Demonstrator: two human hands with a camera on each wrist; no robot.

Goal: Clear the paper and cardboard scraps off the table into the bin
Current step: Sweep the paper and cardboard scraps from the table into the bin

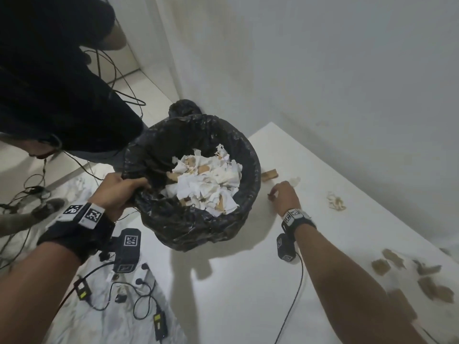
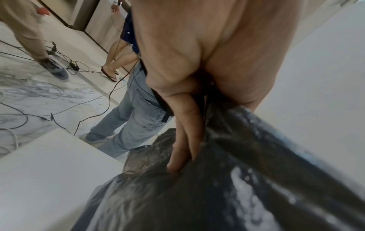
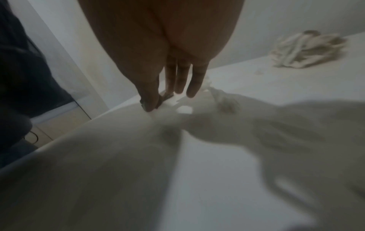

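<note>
1. Scraps of paper and cardboard (image 1: 206, 184) fill the bin (image 1: 248, 155), lined with black plastic, tilted at the table (image 1: 236, 281) edge.
2. Our left hand (image 1: 119, 192) grips the bin's rim, fingers curled over the liner.
3. Our right hand (image 1: 285, 194) pinches a small scrap (image 3: 164, 97) on the table.
4. Brown pieces (image 1: 432, 286) and a pale crumpled wad (image 1: 336, 201) lie on the tabletop.

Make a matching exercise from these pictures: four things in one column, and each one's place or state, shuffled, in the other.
Things:
1. left hand
2. right hand
3. bin
4. brown cardboard scraps

Places or states:
A. pinching a small scrap on the table
B. lying at the table's near right
C. gripping the black liner's rim
D. holding white paper and brown pieces

Pairs: 1-C, 2-A, 3-D, 4-B
</note>
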